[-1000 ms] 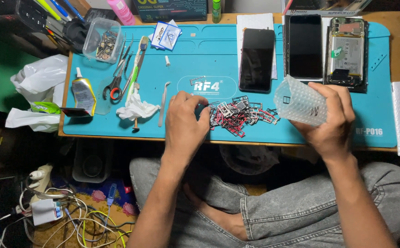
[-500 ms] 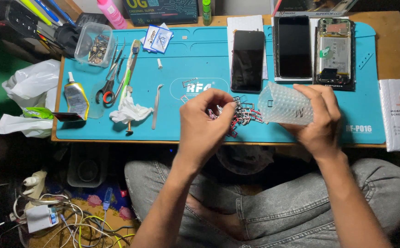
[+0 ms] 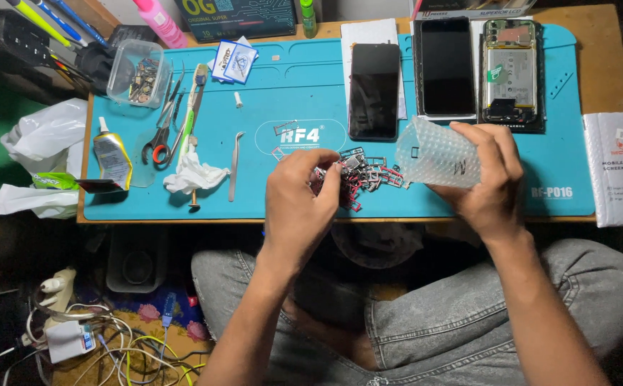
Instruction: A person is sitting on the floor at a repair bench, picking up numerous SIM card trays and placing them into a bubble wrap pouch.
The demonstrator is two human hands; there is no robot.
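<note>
Head view: my left hand [image 3: 298, 196] pinches small metal trays [image 3: 358, 179] heaped under its fingertips; my right hand [image 3: 486, 179] clasps the tilted plastic cup [image 3: 436, 151] beside them. Loose trays might slip off the mat's [image 3: 311, 86] near edge.

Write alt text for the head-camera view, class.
A seated person's left hand picks through a pile of small metal trays on a blue work mat, while the right hand holds a clear bubble-wrap pouch beside it.
</note>
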